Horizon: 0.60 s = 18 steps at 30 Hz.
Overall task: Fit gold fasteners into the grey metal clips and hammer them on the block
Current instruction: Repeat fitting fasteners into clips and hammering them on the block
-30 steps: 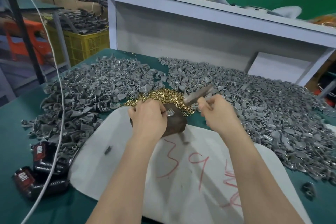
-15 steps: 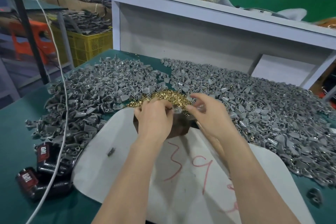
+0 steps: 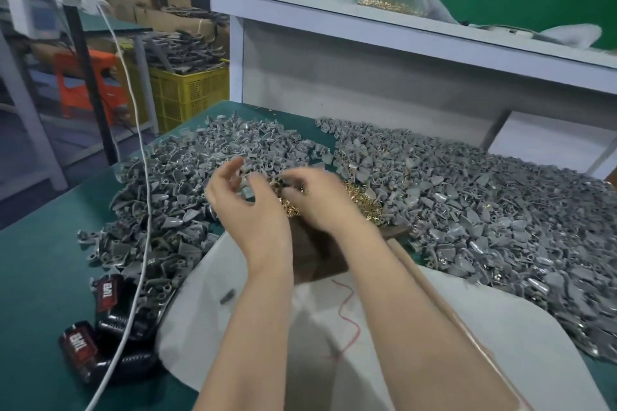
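Observation:
Two heaps of grey metal clips cover the green table, one on the left (image 3: pixel 187 183) and one on the right (image 3: pixel 484 210). Between them lies a small pile of gold fasteners (image 3: pixel 360 200), behind a dark brown block (image 3: pixel 317 257). My left hand (image 3: pixel 247 200) hovers over the edge of the left heap with fingers spread and loosely bent. My right hand (image 3: pixel 317 200) reaches down into the gold fasteners; it is blurred, so its grip is unclear. A wooden hammer handle (image 3: pixel 434 294) lies on the sheet beside my right forearm.
A white sheet (image 3: pixel 334 360) with red writing lies under the block. A white cable (image 3: pixel 143 210) runs across the left heap, past red-and-black battery packs (image 3: pixel 80 344). A white shelf (image 3: pixel 367 30) rises behind the heaps, and a yellow crate (image 3: pixel 187 93) stands off the table's left.
My right hand has let go of the hammer, which now lies on the sheet. Both hands have left the block and moved forward to the piles, the left one further left.

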Each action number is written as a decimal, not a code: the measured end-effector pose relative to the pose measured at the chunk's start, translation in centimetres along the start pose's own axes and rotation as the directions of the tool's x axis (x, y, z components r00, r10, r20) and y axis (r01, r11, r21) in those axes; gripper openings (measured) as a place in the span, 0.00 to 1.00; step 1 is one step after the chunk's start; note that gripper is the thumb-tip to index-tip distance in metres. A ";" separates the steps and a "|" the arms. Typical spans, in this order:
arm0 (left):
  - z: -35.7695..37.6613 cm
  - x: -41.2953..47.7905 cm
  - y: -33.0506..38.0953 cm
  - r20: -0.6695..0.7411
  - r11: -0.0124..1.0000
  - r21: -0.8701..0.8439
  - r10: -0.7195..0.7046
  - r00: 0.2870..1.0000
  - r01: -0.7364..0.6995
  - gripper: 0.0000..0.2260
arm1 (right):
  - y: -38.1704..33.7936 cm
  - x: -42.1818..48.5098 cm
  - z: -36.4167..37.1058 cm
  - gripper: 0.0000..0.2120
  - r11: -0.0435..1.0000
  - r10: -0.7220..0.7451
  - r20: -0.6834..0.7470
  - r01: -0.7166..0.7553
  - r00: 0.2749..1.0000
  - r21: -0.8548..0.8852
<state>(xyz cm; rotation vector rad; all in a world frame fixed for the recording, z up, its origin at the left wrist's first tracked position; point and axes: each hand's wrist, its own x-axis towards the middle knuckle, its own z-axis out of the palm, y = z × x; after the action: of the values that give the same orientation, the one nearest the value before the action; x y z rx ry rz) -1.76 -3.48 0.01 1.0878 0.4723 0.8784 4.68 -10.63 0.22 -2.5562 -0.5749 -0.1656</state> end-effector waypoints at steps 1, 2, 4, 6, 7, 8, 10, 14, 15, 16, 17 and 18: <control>-0.1 0.3 0.0 -0.020 1.000 -0.003 0.019 1.000 -0.019 0.14 | -1.4 0.4 1.0 0.14 0.996 -0.071 0.103 0.075 0.992 -0.039; -0.2 0.5 0.0 -0.038 0.999 -0.010 0.034 0.999 -0.034 0.13 | -2.7 0.6 1.7 0.11 0.991 -0.103 0.188 0.116 0.977 -0.063; -0.6 1.0 0.0 -0.084 0.998 -0.017 0.056 0.995 -0.057 0.12 | -4.4 1.1 2.5 0.11 0.994 -0.082 0.304 0.098 0.949 -0.038; -0.7 1.2 -0.1 -0.121 0.997 -0.025 0.068 0.990 -0.071 0.12 | -5.4 1.4 2.8 0.11 0.999 -0.047 0.353 0.046 0.934 0.013; -0.7 1.2 -0.1 -0.127 0.997 -0.033 0.069 0.989 -0.073 0.12 | -5.7 1.5 2.7 0.10 0.999 -0.051 0.363 0.047 0.930 0.020; -0.7 1.2 -0.1 -0.130 0.996 -0.038 0.070 0.989 -0.076 0.12 | -6.0 1.5 2.6 0.08 0.998 -0.064 0.370 0.059 0.927 0.026; -0.7 1.2 -0.1 -0.135 0.996 -0.035 0.073 0.988 -0.078 0.12 | -6.3 1.7 2.5 0.10 0.997 -0.075 0.371 0.059 0.925 0.055; -0.8 1.4 -0.1 -0.126 0.998 -0.014 0.051 0.991 -0.053 0.12 | -5.9 1.8 3.0 0.12 0.984 -0.034 0.310 -0.022 0.950 0.177; -0.8 1.4 -0.1 -0.101 0.999 0.007 0.038 0.994 -0.038 0.12 | -5.5 1.9 2.8 0.09 0.972 -0.023 0.243 -0.035 0.970 0.231; -0.7 1.3 -0.1 -0.063 0.999 0.035 0.022 0.998 -0.019 0.12 | -5.0 1.9 2.3 0.06 0.967 -0.009 0.163 -0.033 0.987 0.251; -0.6 1.1 -0.2 -0.014 0.998 0.061 0.008 1.000 -0.007 0.12 | -4.3 1.9 1.5 0.03 0.964 0.006 0.082 -0.028 0.997 0.266; -0.4 0.9 -0.2 0.044 0.997 0.078 0.001 0.999 -0.005 0.12 | -3.5 1.7 0.5 0.03 0.950 0.020 0.018 -0.024 1.000 0.311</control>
<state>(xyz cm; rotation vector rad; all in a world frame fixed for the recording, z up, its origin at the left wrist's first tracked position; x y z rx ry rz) -1.46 -2.50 -0.26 1.1777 0.4715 0.8424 4.69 -6.98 1.76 -2.2570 -0.5315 -0.0428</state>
